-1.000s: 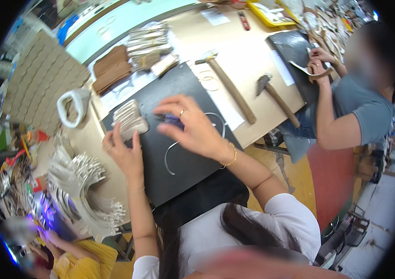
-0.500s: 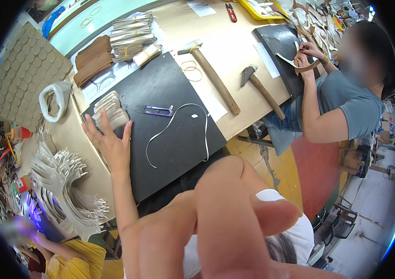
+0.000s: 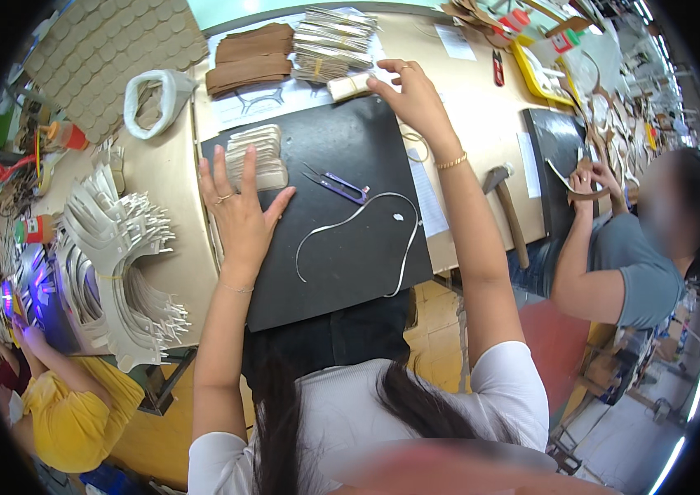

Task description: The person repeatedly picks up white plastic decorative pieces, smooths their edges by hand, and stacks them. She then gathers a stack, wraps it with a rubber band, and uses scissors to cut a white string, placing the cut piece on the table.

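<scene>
My left hand [image 3: 241,216] lies with fingers spread on the black board [image 3: 338,272], against a stack of thin beige pieces [image 3: 261,157]. The right hand [image 3: 418,101] is stretched forward past the board's far right corner, thumb and fingers apart. Its thumb comes close to a small cream bundle [image 3: 350,87] tied with a band; whether they touch I cannot tell. Purple-handled thread snips [image 3: 345,188] lie on the board. To their right a thin white strip [image 3: 407,247] curls around a small white scrap [image 3: 399,218].
Brown leather pieces [image 3: 249,62] and banded strips [image 3: 329,45] lie at the back. A white bag [image 3: 145,115] and curved pale pieces [image 3: 111,280] are on the left. Right of my forearm lies a hammer [image 3: 511,216]. A co-worker [image 3: 614,264] works at another board [image 3: 549,136].
My right hand has gone from close before the camera to beyond the board. The view has shifted, and the long-handled hammer is now out of sight around my right arm. My left hand stays beside the stack.
</scene>
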The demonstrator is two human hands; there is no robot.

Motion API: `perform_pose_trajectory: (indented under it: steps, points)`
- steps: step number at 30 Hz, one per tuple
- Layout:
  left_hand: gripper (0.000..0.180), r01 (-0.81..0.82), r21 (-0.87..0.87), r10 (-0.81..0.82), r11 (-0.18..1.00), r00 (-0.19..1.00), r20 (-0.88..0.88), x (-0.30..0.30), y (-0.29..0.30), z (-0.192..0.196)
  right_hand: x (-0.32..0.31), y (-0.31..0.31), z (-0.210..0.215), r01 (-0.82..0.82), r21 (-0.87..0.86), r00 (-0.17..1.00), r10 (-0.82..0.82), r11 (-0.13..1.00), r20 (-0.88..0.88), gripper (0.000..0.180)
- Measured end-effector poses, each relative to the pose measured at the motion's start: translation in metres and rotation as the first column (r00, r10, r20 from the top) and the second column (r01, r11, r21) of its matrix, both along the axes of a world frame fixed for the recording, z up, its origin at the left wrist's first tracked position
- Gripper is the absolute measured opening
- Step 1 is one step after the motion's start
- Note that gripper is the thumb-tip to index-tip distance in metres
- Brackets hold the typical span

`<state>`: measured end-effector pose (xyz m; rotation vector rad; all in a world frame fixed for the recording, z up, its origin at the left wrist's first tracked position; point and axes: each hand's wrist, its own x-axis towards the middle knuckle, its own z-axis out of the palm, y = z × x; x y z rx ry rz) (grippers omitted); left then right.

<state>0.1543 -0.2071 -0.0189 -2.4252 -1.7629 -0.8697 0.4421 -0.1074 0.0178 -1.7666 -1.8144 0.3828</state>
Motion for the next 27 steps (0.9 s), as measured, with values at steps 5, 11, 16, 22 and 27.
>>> perform_pose_trajectory:
  steps: [5, 11, 16, 22, 27]
  points:
    - [0.084, -0.012, -0.022, 0.012, 1.0, 1.0, 0.011, 0.0, 0.001, 0.002, 0.021, 0.047, -0.029, -0.098, -0.39, 0.978, 0.015, 0.915, -0.209, 0.059]
    - [0.083, 0.0, -0.026, 0.0, 1.0, 1.0, 0.017, 0.0, 0.003, 0.0, 0.021, 0.034, -0.021, -0.258, -0.328, 0.895, 0.097, 0.909, -0.436, 0.049]
    - [0.082, 0.002, -0.029, -0.001, 1.0, 0.999, 0.04, -0.001, 0.003, -0.001, 0.0, -0.016, 0.015, -0.235, -0.149, 0.787, 0.098, 0.96, -0.609, 0.043]
    - [0.08, 0.005, -0.037, -0.004, 0.999, 1.0, 0.025, -0.001, 0.003, 0.0, -0.03, -0.092, 0.063, -0.233, 0.054, 0.646, 0.196, 0.971, -0.738, 0.045]
    - [0.08, 0.005, -0.022, -0.005, 1.0, 1.0, -0.005, -0.001, 0.002, 0.0, -0.042, -0.116, 0.081, -0.212, 0.068, 0.629, 0.189, 0.975, -0.754, 0.045]
